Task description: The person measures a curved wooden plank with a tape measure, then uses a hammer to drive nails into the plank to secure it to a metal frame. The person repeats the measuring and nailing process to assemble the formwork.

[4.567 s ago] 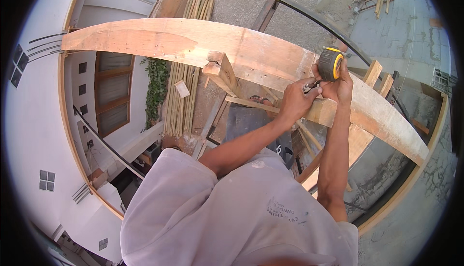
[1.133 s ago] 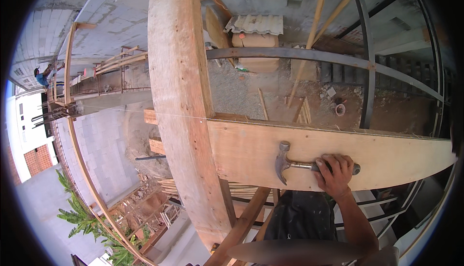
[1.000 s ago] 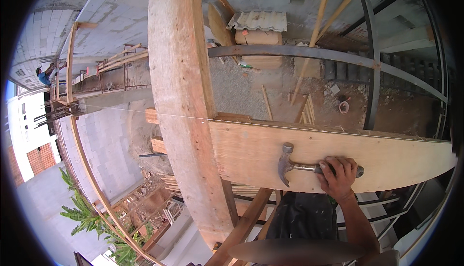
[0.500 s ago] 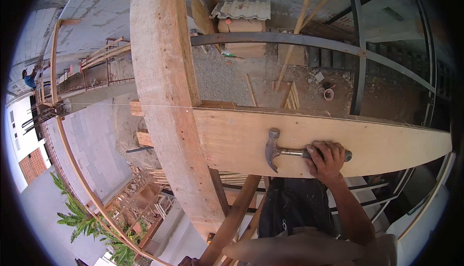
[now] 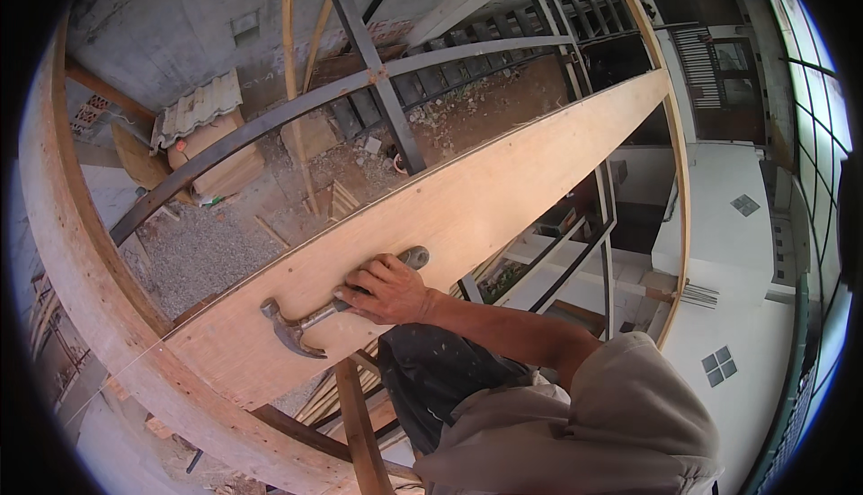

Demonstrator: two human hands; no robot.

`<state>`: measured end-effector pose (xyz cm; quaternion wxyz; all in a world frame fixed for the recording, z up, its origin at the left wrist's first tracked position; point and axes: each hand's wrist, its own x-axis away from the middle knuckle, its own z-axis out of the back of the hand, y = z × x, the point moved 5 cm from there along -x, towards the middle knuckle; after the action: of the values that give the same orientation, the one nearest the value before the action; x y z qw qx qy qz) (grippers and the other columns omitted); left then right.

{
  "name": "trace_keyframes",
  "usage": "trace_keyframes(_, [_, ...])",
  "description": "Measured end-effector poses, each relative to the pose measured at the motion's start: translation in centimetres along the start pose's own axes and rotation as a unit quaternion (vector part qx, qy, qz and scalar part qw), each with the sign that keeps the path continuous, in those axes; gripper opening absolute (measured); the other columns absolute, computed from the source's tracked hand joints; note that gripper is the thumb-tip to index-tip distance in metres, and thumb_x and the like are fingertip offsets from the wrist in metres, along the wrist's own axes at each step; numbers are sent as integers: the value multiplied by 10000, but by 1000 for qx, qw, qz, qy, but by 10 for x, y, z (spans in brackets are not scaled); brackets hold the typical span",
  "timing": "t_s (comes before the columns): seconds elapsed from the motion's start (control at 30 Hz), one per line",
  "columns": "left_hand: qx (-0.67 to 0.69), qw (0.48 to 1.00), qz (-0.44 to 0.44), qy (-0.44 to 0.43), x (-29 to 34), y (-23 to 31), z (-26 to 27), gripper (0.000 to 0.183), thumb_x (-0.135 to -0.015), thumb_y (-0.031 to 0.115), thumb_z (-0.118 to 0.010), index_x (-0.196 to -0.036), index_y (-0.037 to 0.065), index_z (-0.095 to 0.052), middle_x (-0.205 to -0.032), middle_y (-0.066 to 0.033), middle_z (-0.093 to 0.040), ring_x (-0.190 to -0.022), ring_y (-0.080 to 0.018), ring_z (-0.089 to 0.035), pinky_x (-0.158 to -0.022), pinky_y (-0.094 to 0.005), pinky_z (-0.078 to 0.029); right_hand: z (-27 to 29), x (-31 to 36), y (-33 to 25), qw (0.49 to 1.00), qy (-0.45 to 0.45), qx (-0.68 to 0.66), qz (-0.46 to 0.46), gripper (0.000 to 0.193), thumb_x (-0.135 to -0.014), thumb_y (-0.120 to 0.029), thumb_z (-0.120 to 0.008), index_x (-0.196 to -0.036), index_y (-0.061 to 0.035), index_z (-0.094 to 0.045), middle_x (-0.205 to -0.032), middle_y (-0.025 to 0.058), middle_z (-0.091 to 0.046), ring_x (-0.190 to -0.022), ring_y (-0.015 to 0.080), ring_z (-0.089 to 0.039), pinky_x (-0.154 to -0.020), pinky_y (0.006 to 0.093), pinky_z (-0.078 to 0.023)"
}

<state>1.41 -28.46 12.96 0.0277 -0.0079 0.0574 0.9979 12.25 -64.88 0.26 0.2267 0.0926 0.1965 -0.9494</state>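
My right hand (image 5: 387, 290) is wrapped round the dark grip of a claw hammer (image 5: 316, 317). The hammer lies along a pale plywood board (image 5: 521, 185), its metal head toward the left and the end of its grip showing past my fingers. Under my hand, the board runs from a wide wooden beam (image 5: 117, 320) at the left up to the far right. A thin taut string (image 5: 110, 378) crosses the beam near the board's left end. My left hand is out of view.
Dark metal framing (image 5: 378, 72) crosses above the far side of the board. Well below lie gravel (image 5: 207, 248) and a stack under corrugated sheets (image 5: 202, 108). A wooden post (image 5: 360, 423) stands by my knee. At right there is a drop toward a white wall (image 5: 719, 315).
My view has swung to the right, bringing in the board's far end and the white wall. My right hand stays on the hammer. The hand glimpsed at the lower edge has left the picture.
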Motion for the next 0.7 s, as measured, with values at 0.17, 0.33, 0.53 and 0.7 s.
trace_keyframes(0.17, [22, 992, -122, 29, -54, 32, 6, 225, -899, 148, -674, -720, 13, -677, -666, -85, -653, -607, -233, -643, -577, -326, -534, -2, 3, 1, 1000, 3, -18, 6, 367, -784, -312, -727, -1094, -132, -653, -1025, 41, -570, -912, 213, -539, -816, 372, -434])
trace_keyframes(0.33, [226, 970, -95, 4, -158, 63, -65, 138, -863, 94, -664, -911, -36, -666, -910, -183, -634, -808, -307, -639, -651, -410, -504, -5, 4, 0, 999, 0, -34, 2, 374, -793, -295, -721, -1104, -108, -630, -1015, 55, -563, -933, 234, -529, -816, 379, -434])
trace_keyframes(0.53, [178, 955, -191, -141, -244, 122, -136, 281, -776, 62, -725, -1050, 10, -690, -1042, -170, -664, -918, -368, -650, -727, -437, -513, -3, 3, 1, 999, 36, -28, 16, 356, -761, -320, -703, -1037, -102, -652, -968, 57, -551, -914, 228, -525, -821, 374, -409])
trace_keyframes(0.7, [162, 940, -206, -217, -262, 131, -129, 224, -747, 30, -734, -967, 2, -702, -924, -161, -658, -846, -369, -639, -730, -433, -487, -5, 5, 1, 999, 18, -34, 8, 345, -793, -306, -705, -1075, -119, -637, -1000, 58, -554, -935, 237, -530, -812, 378, -424])
